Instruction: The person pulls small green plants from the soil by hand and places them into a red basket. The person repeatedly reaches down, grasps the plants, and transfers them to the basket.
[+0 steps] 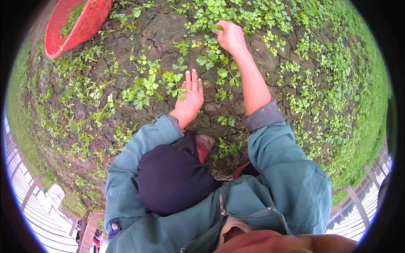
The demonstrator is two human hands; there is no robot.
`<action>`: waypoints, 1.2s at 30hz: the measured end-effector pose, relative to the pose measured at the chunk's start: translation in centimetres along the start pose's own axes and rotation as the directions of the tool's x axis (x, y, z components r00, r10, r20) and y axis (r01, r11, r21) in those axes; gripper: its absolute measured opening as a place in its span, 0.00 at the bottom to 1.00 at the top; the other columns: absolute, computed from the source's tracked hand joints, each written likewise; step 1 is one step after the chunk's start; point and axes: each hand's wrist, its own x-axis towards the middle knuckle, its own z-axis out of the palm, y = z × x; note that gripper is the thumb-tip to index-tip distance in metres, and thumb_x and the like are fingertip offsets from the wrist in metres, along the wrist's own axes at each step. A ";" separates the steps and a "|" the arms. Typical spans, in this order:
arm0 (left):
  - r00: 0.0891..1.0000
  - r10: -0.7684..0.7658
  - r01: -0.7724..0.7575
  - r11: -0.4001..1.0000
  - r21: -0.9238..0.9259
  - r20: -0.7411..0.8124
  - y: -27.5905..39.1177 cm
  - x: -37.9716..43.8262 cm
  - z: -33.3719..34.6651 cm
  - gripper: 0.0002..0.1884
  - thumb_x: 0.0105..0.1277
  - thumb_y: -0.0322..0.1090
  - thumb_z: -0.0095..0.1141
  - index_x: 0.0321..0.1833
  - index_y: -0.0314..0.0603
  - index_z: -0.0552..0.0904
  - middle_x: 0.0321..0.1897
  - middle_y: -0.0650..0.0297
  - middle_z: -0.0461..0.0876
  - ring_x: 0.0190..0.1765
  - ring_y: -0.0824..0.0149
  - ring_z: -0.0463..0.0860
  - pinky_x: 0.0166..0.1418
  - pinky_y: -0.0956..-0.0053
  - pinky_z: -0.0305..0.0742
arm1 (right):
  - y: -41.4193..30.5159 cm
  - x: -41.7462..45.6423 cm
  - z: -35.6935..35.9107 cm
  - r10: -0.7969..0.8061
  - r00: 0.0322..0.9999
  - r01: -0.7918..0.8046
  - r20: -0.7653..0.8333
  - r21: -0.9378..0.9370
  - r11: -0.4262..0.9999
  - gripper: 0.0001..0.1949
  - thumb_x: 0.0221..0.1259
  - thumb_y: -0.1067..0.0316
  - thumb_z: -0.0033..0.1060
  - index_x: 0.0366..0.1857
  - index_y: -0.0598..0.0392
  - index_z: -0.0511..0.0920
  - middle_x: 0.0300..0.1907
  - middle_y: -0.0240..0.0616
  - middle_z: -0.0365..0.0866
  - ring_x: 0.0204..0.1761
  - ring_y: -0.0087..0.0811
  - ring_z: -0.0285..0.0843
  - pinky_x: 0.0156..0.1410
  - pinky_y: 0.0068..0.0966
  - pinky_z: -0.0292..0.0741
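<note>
Leafy green seedlings (148, 85), celery-like or parsley-like, grow and lie on cracked, damp soil (158, 31). My left hand (190, 99) rests palm down with its fingers stretched forward, and leaves of one plant lie against its side. Farther forward and to the right, my right hand (229, 34) has its fingers curled closed on a bit of green leaf at the edge of a dense patch of plants (250, 14). Its fingertips are partly hidden. Between the two arms stand a few small plants (226, 74).
A red plastic basket (91, 27) with greenery inside lies tilted at the upper left. Denser plants (341, 95) cover the right side. My knee in dark trousers (174, 180) and a red shoe (204, 147) are close below my left hand. Posts and a white object show at the lower left.
</note>
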 end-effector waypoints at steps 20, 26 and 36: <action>1.000 -0.006 0.006 1.000 0.013 -0.015 0.1 0.3 -0.1 0.30 0.63 0.30 0.52 0.69 0.25 0.67 0.72 0.28 0.51 0.74 0.33 0.56 0.69 0.54 0.69 | -0.4 3.1 1.4 -0.127 0.992 0.128 0.020 -0.056 0.990 0.10 0.68 0.65 0.57 0.49 0.52 0.80 0.47 0.46 0.80 0.50 0.42 0.81 0.56 0.42 0.78; 1.000 0.000 0.000 1.000 0.021 -0.004 0.1 -0.1 -0.2 0.31 0.62 0.30 0.53 0.69 0.25 0.67 0.72 0.27 0.52 0.74 0.33 0.57 0.70 0.54 0.68 | 1.0 -0.5 -2.9 -0.098 0.979 0.032 0.177 0.344 0.938 0.10 0.70 0.61 0.55 0.45 0.55 0.78 0.39 0.41 0.84 0.40 0.30 0.80 0.48 0.33 0.76; 1.000 -0.012 0.012 1.000 0.028 -0.025 0.1 0.0 0.0 0.29 0.63 0.29 0.51 0.68 0.25 0.67 0.72 0.28 0.52 0.74 0.33 0.57 0.69 0.54 0.69 | 1.8 -2.5 -4.0 -0.320 0.927 0.305 0.194 0.108 0.946 0.13 0.60 0.66 0.64 0.47 0.56 0.80 0.40 0.45 0.82 0.43 0.42 0.82 0.51 0.34 0.78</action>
